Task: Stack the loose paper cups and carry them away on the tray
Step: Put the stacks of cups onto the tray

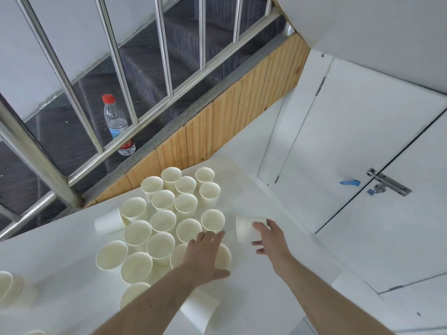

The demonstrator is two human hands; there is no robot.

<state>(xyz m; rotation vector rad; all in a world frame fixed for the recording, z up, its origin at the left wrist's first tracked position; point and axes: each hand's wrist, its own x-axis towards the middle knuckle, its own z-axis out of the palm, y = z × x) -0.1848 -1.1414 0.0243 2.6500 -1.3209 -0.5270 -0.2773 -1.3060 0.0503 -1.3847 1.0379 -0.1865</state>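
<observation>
Several white paper cups [163,221] stand upright and close together on a white table [60,238]. One cup [107,222] lies on its side at the cluster's left, another [200,310] lies near the front under my left forearm. My right hand [268,238] grips a single cup [245,229], tilted and just right of the cluster. My left hand [205,255] reaches over a cup [223,256] at the cluster's near right, fingers spread across its top. No tray is in view.
A short stack of cups [7,287] sits at the table's left edge. A water bottle with a red cap [115,122] stands behind a steel stair railing [113,56] beyond the table. White cabinet doors with a metal latch [387,182] are on the right.
</observation>
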